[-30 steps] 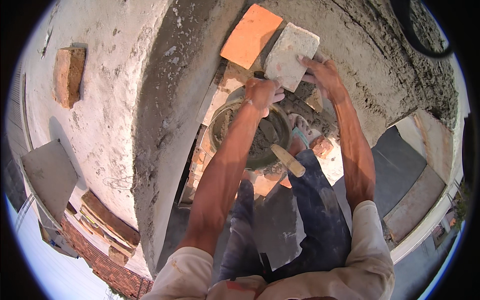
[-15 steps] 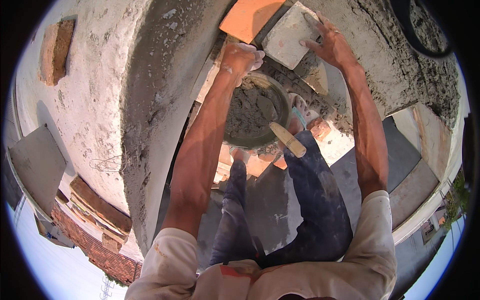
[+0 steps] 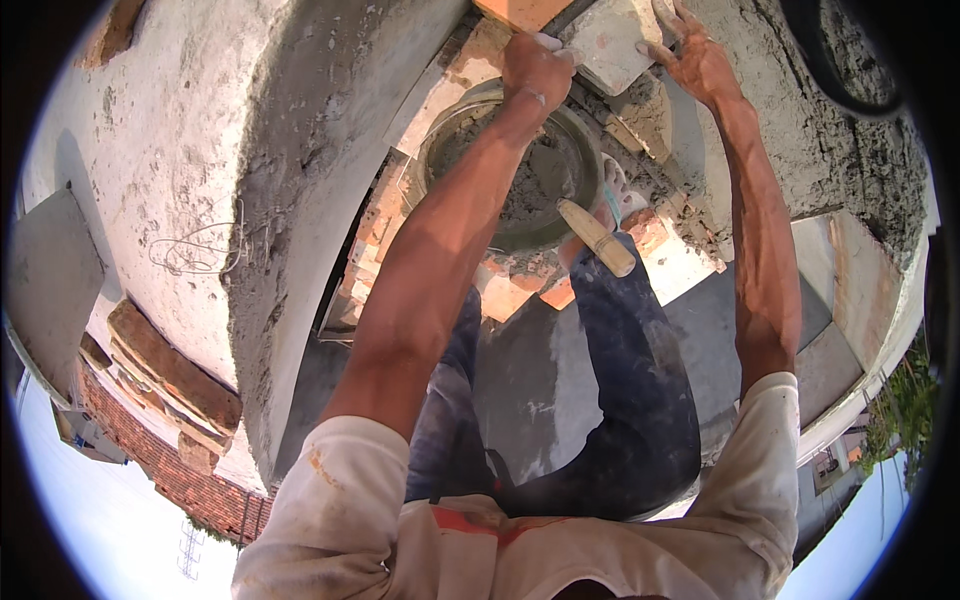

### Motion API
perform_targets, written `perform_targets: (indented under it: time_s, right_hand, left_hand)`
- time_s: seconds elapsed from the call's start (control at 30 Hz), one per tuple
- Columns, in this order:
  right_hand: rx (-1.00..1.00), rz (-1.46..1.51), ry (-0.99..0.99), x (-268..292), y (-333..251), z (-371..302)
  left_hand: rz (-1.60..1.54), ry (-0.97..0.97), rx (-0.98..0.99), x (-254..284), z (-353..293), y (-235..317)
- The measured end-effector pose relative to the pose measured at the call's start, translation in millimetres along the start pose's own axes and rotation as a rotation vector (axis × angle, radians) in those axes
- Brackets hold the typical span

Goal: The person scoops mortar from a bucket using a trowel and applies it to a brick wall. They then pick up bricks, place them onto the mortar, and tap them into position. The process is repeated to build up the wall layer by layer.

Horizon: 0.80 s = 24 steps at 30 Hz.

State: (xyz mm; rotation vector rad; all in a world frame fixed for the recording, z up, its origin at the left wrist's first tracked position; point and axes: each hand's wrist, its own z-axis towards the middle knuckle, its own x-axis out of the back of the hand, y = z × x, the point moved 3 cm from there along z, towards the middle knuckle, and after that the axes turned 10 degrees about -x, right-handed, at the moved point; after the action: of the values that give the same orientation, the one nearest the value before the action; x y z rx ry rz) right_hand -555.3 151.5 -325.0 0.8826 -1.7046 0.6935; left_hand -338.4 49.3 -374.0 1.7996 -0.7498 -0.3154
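Note:
At the top of the view a grey, mortar-smeared block (image 3: 612, 45) lies beside a flat orange brick or tile (image 3: 525, 12). My left hand (image 3: 538, 72) is closed at the block's left corner, just below the orange piece; its curled fingers hide whatever may be in them. Along the block's right edge my right hand (image 3: 698, 62) rests with fingers spread, thumb side against the block. Below my left hand sits a round tub (image 3: 590, 190) of wet grey mortar (image 3: 490, 185), partly covered by my left forearm. A trowel with a wooden handle (image 3: 600, 240) leans in it, blade in the mortar.
A plastered ledge (image 3: 190, 200) with a loop of wire (image 3: 205, 250) runs along the left, with stacked bricks (image 3: 170, 370) beyond it. Broken brick pieces (image 3: 510, 290) lie under the tub. Rough mortar (image 3: 830, 130) covers the right side. My legs (image 3: 640, 380) straddle the space below.
My left hand has moved right, up against the block's corner. My right hand has slid toward the block's right edge. The whole view has shifted, so the block and tub appear higher.

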Motion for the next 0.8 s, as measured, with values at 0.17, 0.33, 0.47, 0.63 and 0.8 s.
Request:
perform_targets:
  time_s: [0.17,0.33,0.47,0.63,0.8]
  right_hand:
    - [-0.037,-0.024,-0.032,11,-11,5]
    - [-0.054,-0.056,0.037,-7,10,10]
    - [-0.147,-0.016,-0.087,9,-6,7]
    - [-0.178,0.095,-0.081,6,-4,2]
    - [-0.102,0.038,0.048,2,-4,1]
  left_hand:
    - [-0.025,-0.046,-0.009,5,6,-4]
    - [0.404,-0.048,-0.193,6,-3,25]
    - [0.455,-0.006,-0.410,14,-9,45]
    - [0.379,-0.068,-0.327,13,-6,51]
    - [0.506,-0.081,-0.360,13,0,43]
